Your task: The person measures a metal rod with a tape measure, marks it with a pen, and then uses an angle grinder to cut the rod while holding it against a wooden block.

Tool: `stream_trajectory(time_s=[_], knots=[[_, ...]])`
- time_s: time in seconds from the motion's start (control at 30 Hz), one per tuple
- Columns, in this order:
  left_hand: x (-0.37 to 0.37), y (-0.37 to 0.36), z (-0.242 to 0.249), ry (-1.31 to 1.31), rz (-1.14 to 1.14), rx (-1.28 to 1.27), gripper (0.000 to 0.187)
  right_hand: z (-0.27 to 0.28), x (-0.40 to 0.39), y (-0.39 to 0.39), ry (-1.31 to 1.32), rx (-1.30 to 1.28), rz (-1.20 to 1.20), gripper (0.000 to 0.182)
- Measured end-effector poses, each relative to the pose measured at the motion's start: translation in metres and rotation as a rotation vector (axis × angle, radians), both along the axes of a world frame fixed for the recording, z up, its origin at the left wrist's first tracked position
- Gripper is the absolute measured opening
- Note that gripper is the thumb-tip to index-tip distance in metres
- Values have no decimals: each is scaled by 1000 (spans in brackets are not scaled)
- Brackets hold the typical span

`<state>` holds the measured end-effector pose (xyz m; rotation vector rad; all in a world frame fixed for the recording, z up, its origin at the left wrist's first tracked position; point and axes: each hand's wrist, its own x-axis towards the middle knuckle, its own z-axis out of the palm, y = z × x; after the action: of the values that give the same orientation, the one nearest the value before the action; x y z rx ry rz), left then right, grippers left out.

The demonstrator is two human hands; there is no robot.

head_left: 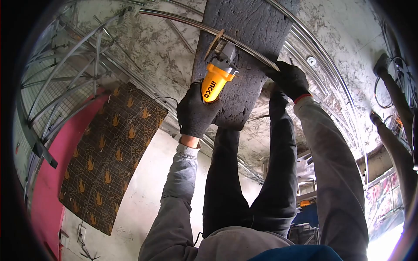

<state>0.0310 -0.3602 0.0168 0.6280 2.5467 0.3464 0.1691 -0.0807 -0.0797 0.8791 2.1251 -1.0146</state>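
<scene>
My left hand (pixel 197 111), in a black glove, is wrapped round the rear of a yellow and grey angle grinder (pixel 217 78). The grinder's thin brown disc (pixel 214 45) stands edge-on against a shiny curved metal tube (pixel 183 21). On the right, my gloved right hand (pixel 292 80) grips the end of that tube, fingers closed round it. The tube crosses over a dark, scarred wooden plank (pixel 250 82), which lies beneath the grinder and between my legs.
Bent metal tubes and frames (pixel 65 82) crowd the left side. More long tubes (pixel 322 56) curve along the floor at right. A dark patterned sheet (pixel 111 152) and a pink panel (pixel 52 174) are at lower left. Another person's limbs (pixel 398 95) show at the right edge.
</scene>
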Motion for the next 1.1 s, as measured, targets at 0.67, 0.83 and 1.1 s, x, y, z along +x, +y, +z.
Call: stream_trajectory(time_s=[0.67,0.83,1.1], knots=[[-2,-1,0,-19,-10,-9,55,-14,8,-3,77,36,36,60],[-2,0,1,-11,-12,18,56,-14,7,-5,151,70,45,57],[-3,0,1,-17,-16,5,56,-10,5,-3,49,21,8,63]])
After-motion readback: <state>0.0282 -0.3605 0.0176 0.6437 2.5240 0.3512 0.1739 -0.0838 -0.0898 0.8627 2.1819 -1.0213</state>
